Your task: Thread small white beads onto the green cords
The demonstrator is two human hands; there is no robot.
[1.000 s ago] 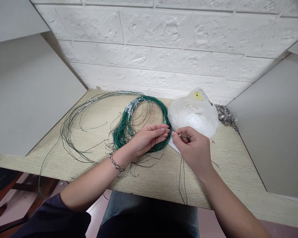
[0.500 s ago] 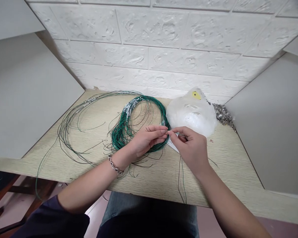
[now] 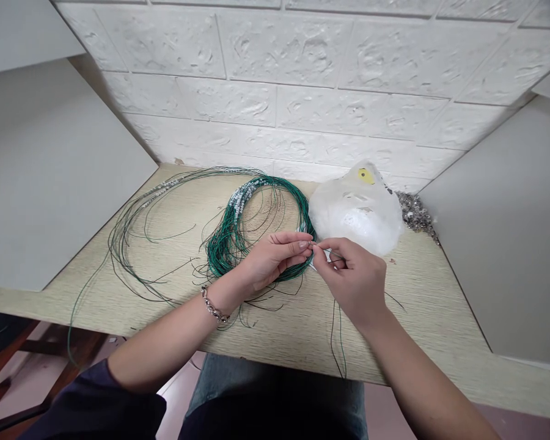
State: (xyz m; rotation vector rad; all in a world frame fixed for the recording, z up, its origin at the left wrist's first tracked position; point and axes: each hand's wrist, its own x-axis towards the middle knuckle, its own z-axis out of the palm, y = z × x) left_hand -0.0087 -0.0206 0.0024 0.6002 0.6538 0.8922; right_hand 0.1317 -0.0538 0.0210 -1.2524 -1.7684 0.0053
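Note:
My left hand is closed in a pinch, palm partly turned up, just over the right side of a coil of thin green wires. What its fingertips hold is too small to make out. My right hand pinches at the same spot, fingertips almost touching the left ones. A dark and a green thin wire hang below the right hand over the table's front edge, and a strand shows between its fingers. White bead-like pieces sit along the coil's upper left.
Left of the coil lies a looser bundle of thin wires, one strand drooping over the edge. A whitish plastic bag with a yellow mark and a heap of small shiny metal bits lie at the right. Grey panels and a white brick wall enclose the table.
Both hands stay pinched together at nearly the same place. The right hand has tilted slightly and moved a little lower; the view has shifted slightly.

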